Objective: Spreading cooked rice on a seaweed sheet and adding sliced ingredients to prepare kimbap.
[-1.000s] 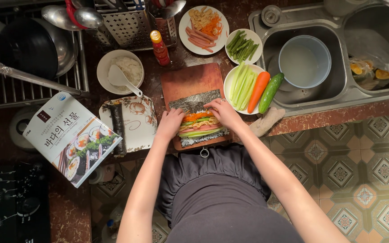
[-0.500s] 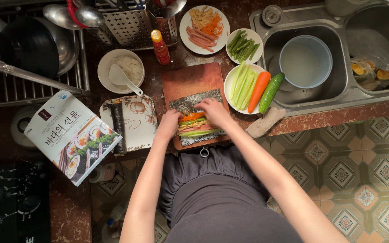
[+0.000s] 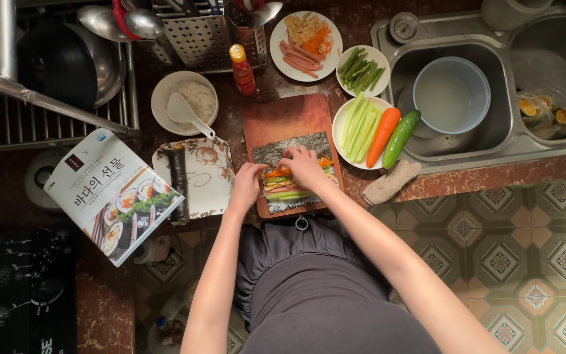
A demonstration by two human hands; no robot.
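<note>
The dark red surface (image 3: 361, 49) carries everything, and the wooden cutting board (image 3: 283, 118) sits in the middle of it, just in front of the person. I use the board to say where things are.

Right of the board is the metal sink (image 3: 512, 141) with a pale bowl (image 3: 452, 95) inside. Left of the board is a big flat packet (image 3: 109, 193) with pictures of rolls on it, and a flowered tray (image 3: 207, 174) with a finished dark roll (image 3: 179, 187). Just right of the board is a plate (image 3: 342, 141) with pale green sticks, a carrot (image 3: 383, 136) and a cucumber (image 3: 401, 137). Behind the board stand a red sauce bottle (image 3: 242, 69) and a bowl of rice (image 3: 194, 98) with a white spoon.

On the board lies the seaweed sheet (image 3: 283, 149) with rice and bright fillings (image 3: 276, 187). Both hands are on it. The left hand (image 3: 247, 187) curls over the left end of the fillings. The right hand (image 3: 306, 167) bends its fingers down over the middle. Each grip is half closed, pressing on the food more than holding it.

To roll well, I think the fingers should keep the fillings tucked in tight and press the same all along, so nothing pokes out at the ends. Go slowly. The sheet looks thin and may tear.
</note>
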